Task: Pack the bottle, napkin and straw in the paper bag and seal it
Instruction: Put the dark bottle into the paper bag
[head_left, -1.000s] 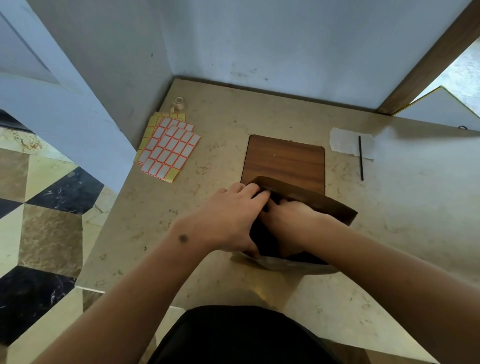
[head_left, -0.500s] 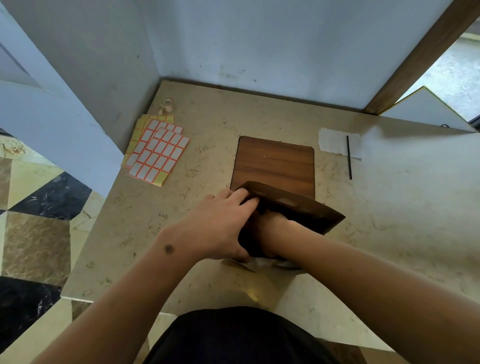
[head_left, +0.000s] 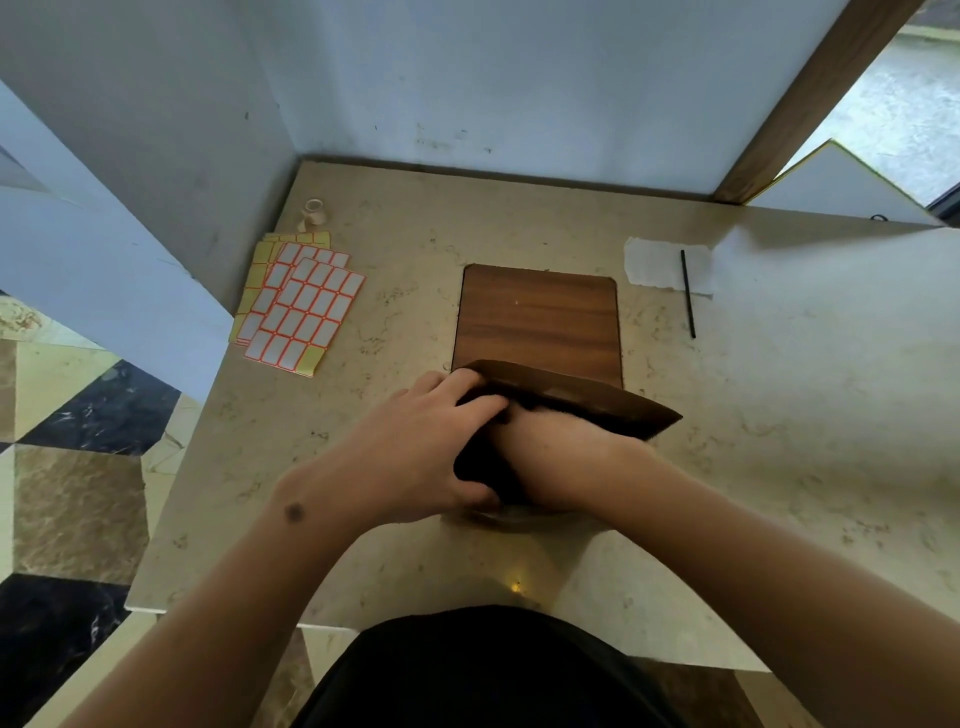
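Note:
A brown paper bag (head_left: 597, 402) stands open on the marble table, at the near edge of a wooden board (head_left: 540, 317). My left hand (head_left: 415, 452) grips the bag's left side, fingers over the rim and thumb low on the near face. My right hand (head_left: 550, 452) reaches down into the bag's mouth, and its fingers are hidden inside. The bottle cannot be made out; only a pale, shiny edge (head_left: 506, 518) shows under the bag's near side. A white napkin (head_left: 654, 262) lies at the back right with a thin black straw (head_left: 689, 296) across it.
Sheets of white stickers with orange borders (head_left: 301, 306) lie at the back left, with a small tape roll (head_left: 312, 209) behind them. Walls close off the back and left. The table edge (head_left: 218, 610) runs near my body, above a tiled floor on the left.
My right hand has sunk deeper into the bag, up to the wrist. My left hand keeps its hold on the bag's left side.

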